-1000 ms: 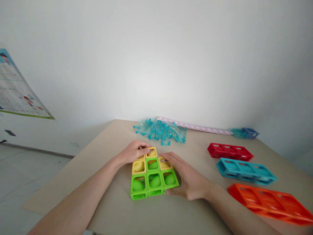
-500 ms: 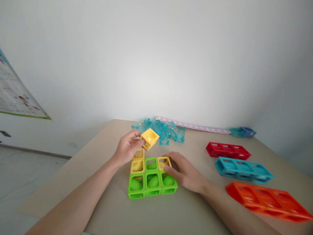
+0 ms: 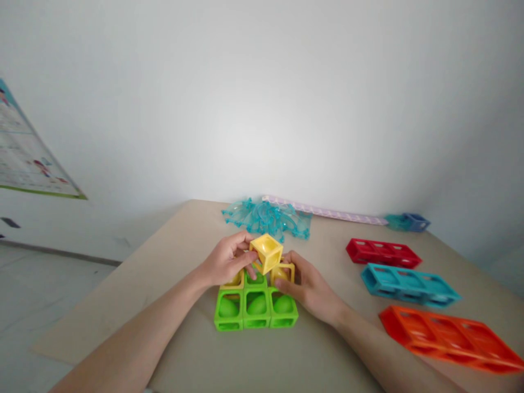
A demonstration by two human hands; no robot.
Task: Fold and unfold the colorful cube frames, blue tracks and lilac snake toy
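My left hand [image 3: 229,259] pinches a yellow hollow cube block [image 3: 267,252] by its left side, tilted above the joined blocks. Between the fingers and thumb of my right hand [image 3: 311,284] is a second yellow cube block [image 3: 281,273], just below and to the right of the first. The two blocks overlap in view; I cannot tell whether they touch. A front row of green cube blocks [image 3: 256,308] lies on the table, with another green block [image 3: 254,279] behind its middle and a yellow block [image 3: 234,281] behind its left end, partly hidden by my left hand.
At the right lie joined block bars: red [image 3: 382,252], light blue [image 3: 409,285] and orange [image 3: 448,337]. Translucent teal pieces [image 3: 266,218] and a pale purple strip [image 3: 327,213] lie along the wall. A dark blue block [image 3: 416,222] sits at the back right of the table [image 3: 172,251].
My left hand has moved right and down with its yellow block, close to my right hand. The yellow block in my right hand has shifted slightly right and looks tilted.
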